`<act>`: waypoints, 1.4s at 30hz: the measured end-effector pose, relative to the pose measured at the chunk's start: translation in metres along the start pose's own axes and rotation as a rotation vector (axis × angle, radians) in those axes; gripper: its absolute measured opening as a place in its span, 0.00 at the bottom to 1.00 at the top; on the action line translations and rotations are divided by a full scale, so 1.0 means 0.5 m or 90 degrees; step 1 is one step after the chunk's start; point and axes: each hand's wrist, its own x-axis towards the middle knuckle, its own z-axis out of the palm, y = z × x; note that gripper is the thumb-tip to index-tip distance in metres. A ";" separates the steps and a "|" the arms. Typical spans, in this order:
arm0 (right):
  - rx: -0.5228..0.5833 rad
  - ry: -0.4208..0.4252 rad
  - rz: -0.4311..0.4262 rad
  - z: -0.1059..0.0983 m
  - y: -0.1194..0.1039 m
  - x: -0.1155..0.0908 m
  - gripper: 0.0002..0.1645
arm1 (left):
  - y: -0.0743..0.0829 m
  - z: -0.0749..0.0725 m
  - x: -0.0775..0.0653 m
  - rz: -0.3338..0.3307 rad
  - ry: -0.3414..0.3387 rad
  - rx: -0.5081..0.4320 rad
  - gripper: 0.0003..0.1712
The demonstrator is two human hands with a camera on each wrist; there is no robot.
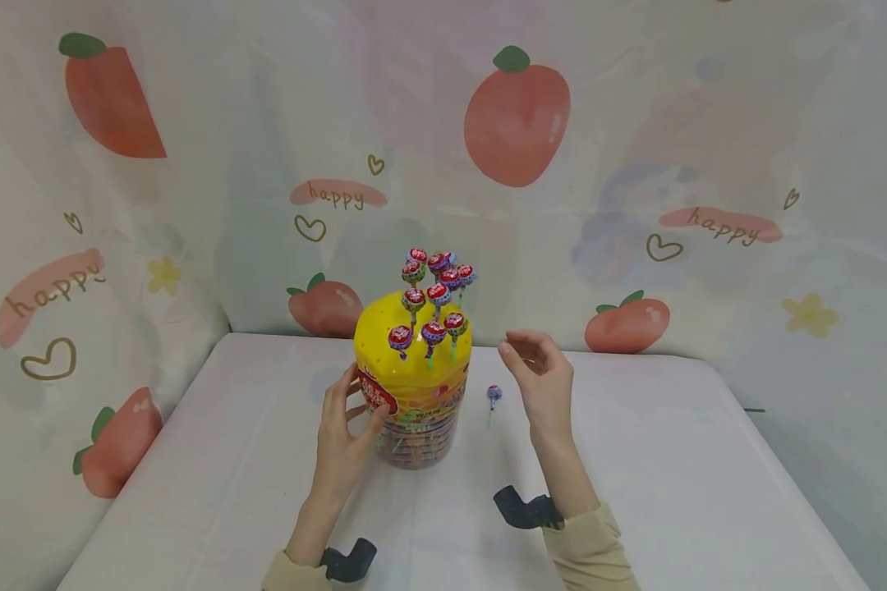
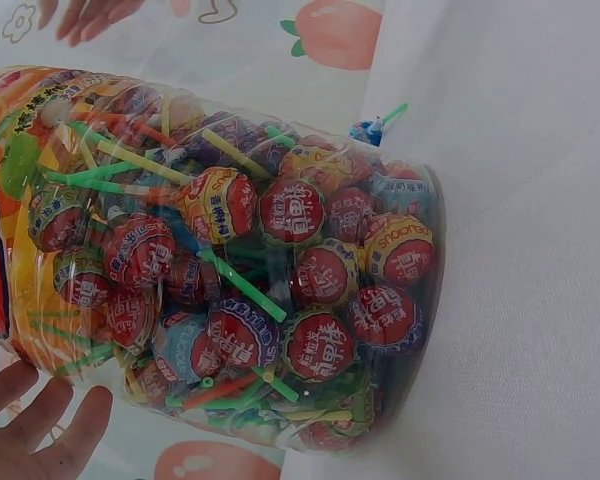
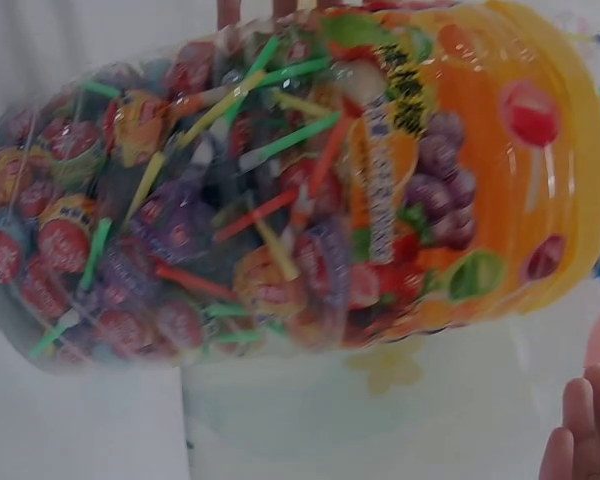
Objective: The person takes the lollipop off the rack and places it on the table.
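A clear plastic jar [image 1: 417, 443] of wrapped lollipops with a yellow lid [image 1: 384, 345] stands upright on the table. My left hand [image 1: 346, 435] holds its left side, thumb on the front and fingers on the far side. Several lollipops [image 1: 433, 332] stick up from the lid. Right of the jar, a single blue-wrapped lollipop [image 1: 494, 394] with a green stick lies on the table. My right hand [image 1: 543, 377] is raised beyond it, fingers loosely bent and nothing between them. Through the jar wall in the left wrist view, many wrapped lollipops [image 2: 290, 212] show with coloured sticks.
The white-covered table [image 1: 636, 460] meets a fabric backdrop [image 1: 429, 213] printed with fruit, hearts and lettering at its back edge. Black curved pieces [image 1: 351, 561] sit at both wrists, below the hands.
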 end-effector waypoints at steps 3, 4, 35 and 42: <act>0.012 -0.014 -0.015 0.003 -0.019 -0.007 0.15 | 0.001 0.000 0.000 -0.002 0.000 0.002 0.43; 0.015 -0.021 -0.019 0.004 -0.025 -0.010 0.15 | 0.001 -0.001 0.001 -0.003 0.000 0.002 0.43; 0.003 -0.168 -0.189 0.052 -0.088 -0.024 0.24 | -0.002 0.000 0.003 0.005 0.001 -0.004 0.43; 0.013 -0.182 -0.188 0.059 -0.091 -0.023 0.24 | -0.002 0.000 0.003 0.004 0.000 -0.003 0.43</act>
